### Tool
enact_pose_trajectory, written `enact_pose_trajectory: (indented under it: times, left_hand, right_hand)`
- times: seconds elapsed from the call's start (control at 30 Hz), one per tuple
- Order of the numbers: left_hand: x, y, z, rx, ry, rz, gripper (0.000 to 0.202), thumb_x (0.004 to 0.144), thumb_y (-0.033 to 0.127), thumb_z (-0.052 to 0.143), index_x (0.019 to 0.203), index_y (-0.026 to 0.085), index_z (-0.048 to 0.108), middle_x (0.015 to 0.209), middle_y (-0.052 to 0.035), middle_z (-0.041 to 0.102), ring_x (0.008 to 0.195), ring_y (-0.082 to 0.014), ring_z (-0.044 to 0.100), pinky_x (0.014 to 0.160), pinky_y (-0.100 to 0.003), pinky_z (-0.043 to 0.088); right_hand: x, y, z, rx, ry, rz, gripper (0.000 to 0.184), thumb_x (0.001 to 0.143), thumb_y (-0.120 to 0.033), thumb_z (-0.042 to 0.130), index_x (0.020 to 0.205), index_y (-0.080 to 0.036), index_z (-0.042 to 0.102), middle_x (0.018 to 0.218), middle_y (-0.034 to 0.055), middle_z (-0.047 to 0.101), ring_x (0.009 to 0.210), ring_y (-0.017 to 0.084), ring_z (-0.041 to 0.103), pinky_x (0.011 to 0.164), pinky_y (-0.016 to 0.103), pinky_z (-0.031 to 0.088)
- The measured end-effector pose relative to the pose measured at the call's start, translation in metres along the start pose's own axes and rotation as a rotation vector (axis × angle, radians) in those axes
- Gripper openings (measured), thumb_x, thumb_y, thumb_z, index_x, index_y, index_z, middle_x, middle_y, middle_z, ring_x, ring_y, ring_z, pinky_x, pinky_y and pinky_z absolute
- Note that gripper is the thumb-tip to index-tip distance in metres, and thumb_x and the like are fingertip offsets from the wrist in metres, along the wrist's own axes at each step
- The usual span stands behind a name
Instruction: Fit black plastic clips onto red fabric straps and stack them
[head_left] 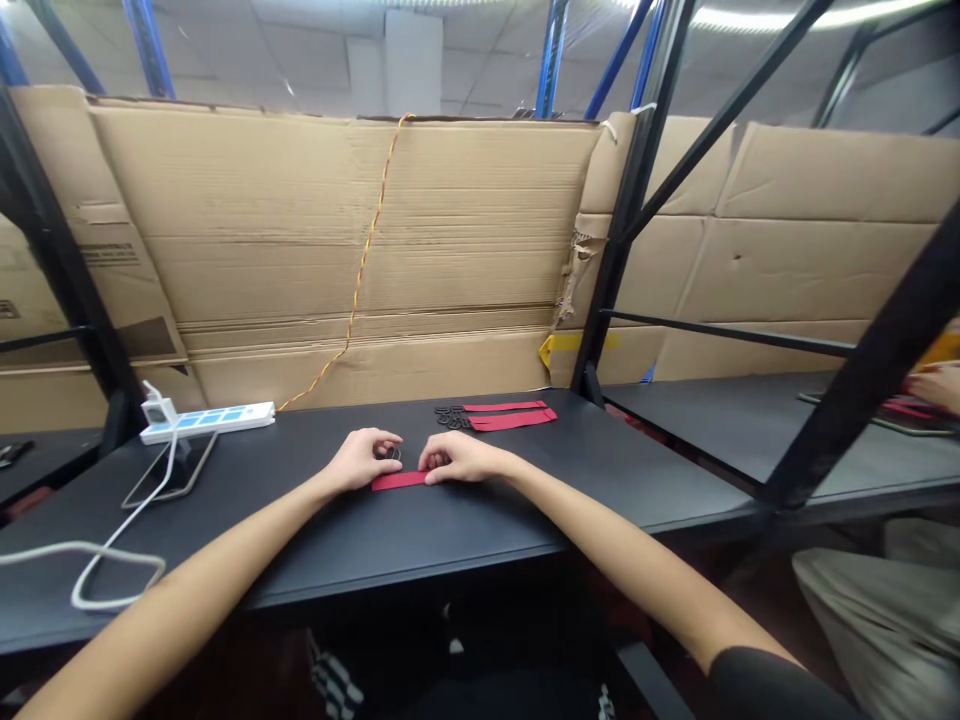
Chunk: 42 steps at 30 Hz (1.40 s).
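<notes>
A short red strap (398,481) lies flat on the black table (315,540) in front of me. My left hand (364,458) rests at its left end, fingers curled around a small dark ring (393,455). My right hand (456,459) presses on the strap's right end with its fingers closed over it. Farther back lie two more red straps (507,414) beside a small heap of dark rings (450,414).
A white power strip (206,421) with a cable sits at the back left, next to a phone (168,470) lying flat. Cardboard sheets (360,240) wall the back. Black frame posts (622,230) divide the bench from a neighbouring station where another person's hand (934,387) works.
</notes>
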<state>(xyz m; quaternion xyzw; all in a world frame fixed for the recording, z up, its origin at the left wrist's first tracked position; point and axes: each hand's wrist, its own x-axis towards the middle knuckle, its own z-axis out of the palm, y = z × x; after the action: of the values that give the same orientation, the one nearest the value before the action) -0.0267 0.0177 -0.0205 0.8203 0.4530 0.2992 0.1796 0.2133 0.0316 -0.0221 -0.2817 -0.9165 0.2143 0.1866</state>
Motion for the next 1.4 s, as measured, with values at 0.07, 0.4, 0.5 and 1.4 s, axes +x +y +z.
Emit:
enact_pose_trajectory:
  times: [0.07,0.4,0.5,1.4]
  left_hand:
    - [0.001,-0.001,-0.002,-0.024,0.005,-0.025,0.049,0.063,0.037,0.073,0.107,0.015,0.07,0.078,-0.0038,0.069,0.067,-0.0176,0.063,0.064,-0.027,0.048]
    - [-0.002,0.005,-0.004,-0.319,-0.015,-0.208,0.032,0.069,0.038,0.069,0.088,0.012,0.07,0.063,-0.0039,0.068,0.054,-0.0161,0.064,0.055,-0.027,0.052]
    - [-0.001,0.003,-0.004,-0.518,-0.008,-0.274,0.034,0.068,0.036,0.072,0.089,0.01,0.068,0.068,-0.0066,0.07,0.063,-0.0182,0.068,0.064,-0.031,0.056]
    - [-0.002,0.013,-0.011,-0.397,-0.029,-0.286,0.036,0.064,0.047,0.072,0.071,0.012,0.064,0.056,-0.002,0.061,0.051,-0.013,0.058,0.047,-0.023,0.043]
  right_hand:
    - [-0.002,0.002,-0.003,-0.003,-0.022,0.032,0.031,0.074,-0.041,0.071,0.093,-0.017,0.069,0.085,0.004,0.062,0.075,0.015,0.057,0.068,0.025,0.047]
    - [0.009,-0.002,0.015,0.185,0.082,0.03,0.025,0.073,-0.035,0.071,0.087,-0.016,0.062,0.077,0.0006,0.06,0.068,0.012,0.053,0.063,0.024,0.044]
    - [0.008,-0.001,0.015,0.2,0.208,0.036,0.02,0.08,-0.032,0.062,0.091,-0.016,0.064,0.078,0.0017,0.063,0.067,0.012,0.054,0.063,0.025,0.043]
    - [0.001,-0.011,0.0,-0.098,0.241,-0.004,0.032,0.08,-0.046,0.062,0.092,-0.017,0.07,0.085,0.0067,0.068,0.077,0.018,0.059,0.072,0.029,0.045]
